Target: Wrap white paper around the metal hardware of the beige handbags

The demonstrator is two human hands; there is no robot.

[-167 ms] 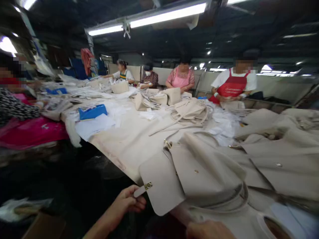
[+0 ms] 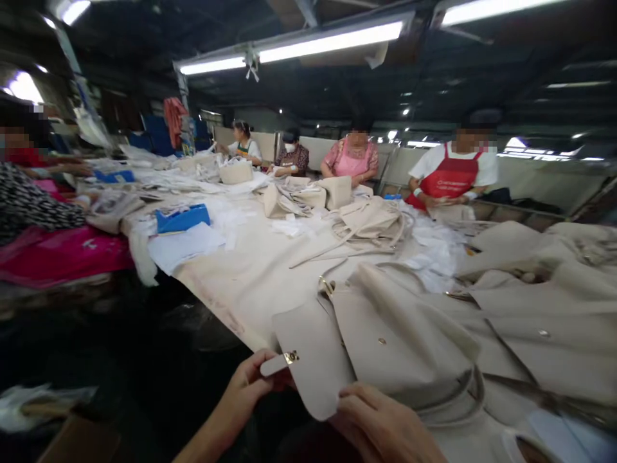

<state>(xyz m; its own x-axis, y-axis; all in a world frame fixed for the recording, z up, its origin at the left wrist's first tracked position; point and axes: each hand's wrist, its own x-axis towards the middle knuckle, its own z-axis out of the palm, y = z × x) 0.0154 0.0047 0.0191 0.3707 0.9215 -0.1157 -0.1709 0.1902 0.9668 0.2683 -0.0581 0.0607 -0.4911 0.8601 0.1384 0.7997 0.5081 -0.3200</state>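
Note:
A beige handbag lies at the table's near edge with its flap turned out to the left. On the flap sits a small gold clasp with a short tab. My left hand is closed on the flap's edge beside the tab, some fingers hidden underneath. At the flap's lower corner, my right hand pinches the rim between thumb and fingers. A gold ring fitting shows at the bag's upper left, and a stud on its front.
More beige bags are heaped at the right, and another lies ahead with its straps loose. A blue tray and white paper lie at the left. Several co-workers sit around the table. A cardboard box stands low at left.
My right hand has come up from the lower edge of the picture and taken hold of the flap's corner. My left hand stays at the tab, slightly shifted.

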